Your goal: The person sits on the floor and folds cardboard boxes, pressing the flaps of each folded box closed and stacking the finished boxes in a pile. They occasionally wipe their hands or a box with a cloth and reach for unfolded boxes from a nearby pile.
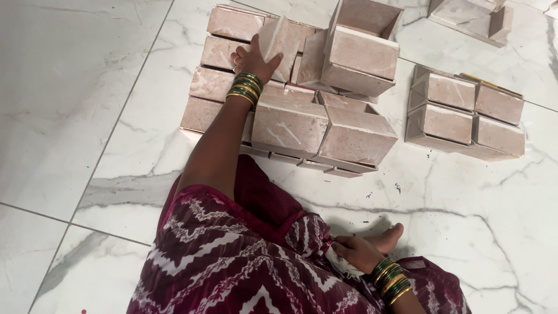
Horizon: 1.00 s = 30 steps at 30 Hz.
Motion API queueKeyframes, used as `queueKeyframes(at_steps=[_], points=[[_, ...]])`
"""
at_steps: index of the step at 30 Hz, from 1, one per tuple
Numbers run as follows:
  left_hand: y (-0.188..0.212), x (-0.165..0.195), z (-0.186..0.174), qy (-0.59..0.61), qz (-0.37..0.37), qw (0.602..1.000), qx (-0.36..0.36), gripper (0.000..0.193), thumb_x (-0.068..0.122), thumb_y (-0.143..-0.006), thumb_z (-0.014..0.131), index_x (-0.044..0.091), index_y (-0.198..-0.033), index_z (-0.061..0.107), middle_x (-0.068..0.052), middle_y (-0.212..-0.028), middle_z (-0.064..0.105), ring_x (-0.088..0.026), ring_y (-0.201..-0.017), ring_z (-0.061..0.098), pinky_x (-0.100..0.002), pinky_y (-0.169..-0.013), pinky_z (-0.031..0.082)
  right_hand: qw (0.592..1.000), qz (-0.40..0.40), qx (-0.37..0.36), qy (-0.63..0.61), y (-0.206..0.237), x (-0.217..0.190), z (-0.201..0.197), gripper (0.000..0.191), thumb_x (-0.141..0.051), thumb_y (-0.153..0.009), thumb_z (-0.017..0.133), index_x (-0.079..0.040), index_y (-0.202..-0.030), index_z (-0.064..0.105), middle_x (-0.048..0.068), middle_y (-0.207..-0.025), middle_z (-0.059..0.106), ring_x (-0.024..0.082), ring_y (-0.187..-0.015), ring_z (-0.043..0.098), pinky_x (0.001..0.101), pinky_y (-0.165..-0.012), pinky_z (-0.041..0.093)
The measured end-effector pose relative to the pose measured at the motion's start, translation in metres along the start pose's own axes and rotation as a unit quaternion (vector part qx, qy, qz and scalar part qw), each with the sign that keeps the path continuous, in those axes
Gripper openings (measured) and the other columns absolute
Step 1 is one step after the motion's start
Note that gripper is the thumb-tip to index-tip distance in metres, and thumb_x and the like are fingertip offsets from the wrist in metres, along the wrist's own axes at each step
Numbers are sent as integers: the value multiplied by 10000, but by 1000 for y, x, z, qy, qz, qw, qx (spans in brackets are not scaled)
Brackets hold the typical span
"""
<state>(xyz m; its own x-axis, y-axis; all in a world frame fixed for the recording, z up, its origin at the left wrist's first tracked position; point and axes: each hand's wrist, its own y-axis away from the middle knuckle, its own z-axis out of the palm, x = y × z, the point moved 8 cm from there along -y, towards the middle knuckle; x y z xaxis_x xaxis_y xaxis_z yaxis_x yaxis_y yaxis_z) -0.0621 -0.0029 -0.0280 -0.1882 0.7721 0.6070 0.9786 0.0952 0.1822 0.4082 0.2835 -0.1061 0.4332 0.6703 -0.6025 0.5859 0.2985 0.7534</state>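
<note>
On the left lies bare white marble floor with grey veins and thin grout lines; nothing stands on this part. Just right of it, the left hand reaches forward, green and gold bangles at the wrist, and grips a pale pink box piece by its near edge, fingers and thumb closed around it. That piece stands tilted over a layer of flat pink pieces laid side by side on the floor, which looks like stock yet to be worked. Beside and in front of the hand stand shaped boxes: two closed ones touching each other near the knee, and an open-topped one stacked higher behind them. By this showing, a fair number of boxes are formed, while the flat layer beneath suggests more remain; the piece in hand is neither set down nor folded shut.

Further right, apart from the main pile, a cluster of four boxes sits together on the floor, and another group lies at the top edge. Low at the right, the right hand rests on the patterned maroon cloth next to a bare foot, fingers curled loosely, holding nothing that can be seen. Small dark specks dot the floor near the boxes. No walls or furniture show.
</note>
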Motion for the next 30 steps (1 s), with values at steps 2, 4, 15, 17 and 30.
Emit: queueKeyframes(at_steps=[2, 4, 15, 17, 30], points=[[-3, 2, 7, -29, 14, 999, -18, 1076, 775, -810, 650, 189, -1608, 230, -326, -1505, 276, -549, -1391, 303, -606, -1080, 423, 1000, 1, -5, -11, 0, 1, 1, 390, -349, -1001, 506, 1, -1022, 675, 60, -810, 716, 173, -773, 668, 345, -788, 547], [-5, 4, 11, -49, 38, 998, -18, 1077, 803, -821, 637, 145, -1592, 272, -342, -1518, 263, -584, -1373, 310, -597, -1095, 412, 1000, 2, -7, -10, 1, 1, 1, 394, -349, -1003, 503, 7, -1014, 674, 58, -809, 715, 172, -772, 671, 342, -789, 548], [-1, 15, 8, 5, 87, 996, -7, 829, 675, -884, 583, 124, -1496, 484, -243, -1475, 389, -538, -1356, 382, -569, -1148, 348, 1000, 11, 2, -14, 2, 4, -1, 375, -339, -990, 519, -9, -1068, 678, 62, -809, 716, 173, -773, 666, 347, -776, 548], [1, 18, 7, -14, 92, 996, -14, 824, 684, -900, 566, 129, -1502, 476, -241, -1467, 395, -524, -1352, 387, -560, -1162, 333, 1000, 8, 2, 4, 2, 4, -1, 378, -342, -995, 514, -3, -1046, 675, 61, -807, 717, 174, -767, 668, 344, -775, 547], [-2, 17, -18, 84, 133, 987, 32, 657, 593, -997, 557, 106, -1438, 536, -235, -1442, 456, -446, -1335, 394, -567, -1109, 302, 1000, 13, -3, 26, 0, -1, -2, 386, -375, -1002, 493, -41, -1024, 685, 35, -808, 727, 167, -775, 681, 309, -775, 554]])
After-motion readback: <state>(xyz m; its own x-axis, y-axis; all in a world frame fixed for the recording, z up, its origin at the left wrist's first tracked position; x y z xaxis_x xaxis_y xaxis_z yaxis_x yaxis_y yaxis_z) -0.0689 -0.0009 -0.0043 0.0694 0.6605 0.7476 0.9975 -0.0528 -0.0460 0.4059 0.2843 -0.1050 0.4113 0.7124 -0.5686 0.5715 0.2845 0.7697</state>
